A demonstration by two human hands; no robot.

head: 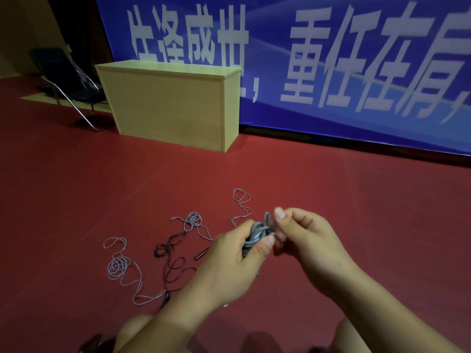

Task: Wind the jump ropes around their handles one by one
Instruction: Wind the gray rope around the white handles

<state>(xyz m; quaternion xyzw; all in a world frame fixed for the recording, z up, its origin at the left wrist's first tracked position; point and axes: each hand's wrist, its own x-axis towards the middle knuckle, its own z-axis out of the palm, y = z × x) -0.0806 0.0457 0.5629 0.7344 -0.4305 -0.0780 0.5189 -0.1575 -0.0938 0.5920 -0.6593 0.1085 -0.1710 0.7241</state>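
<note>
The left hand [229, 261] grips a bundle of grey jump rope [257, 233] already coiled around its handles, fingers and thumb curled round the wraps. The right hand [305, 238] pinches a short loop of the same rope that sticks up from the bundle, thumb and forefinger closed on it. From how little slack shows, this rope looks nearly wound; the last loop probably needs tucking or one more turn.

Plenty is left on the red floor [76, 200]. To the far side of the hands lies a loose grey rope [242, 200], trailing toward the bundle; whether it belongs to the held rope cannot be told. Left of the hands lies another grey tangle [193, 220], a black jump rope [168, 250] with a dark handle [201, 254] beside it, and, furthest left, a grey rope [118, 268] in loose coils running to a handle near the left forearm. At least 3 ropes appear unwound, so the task seems less than half done.
</note>
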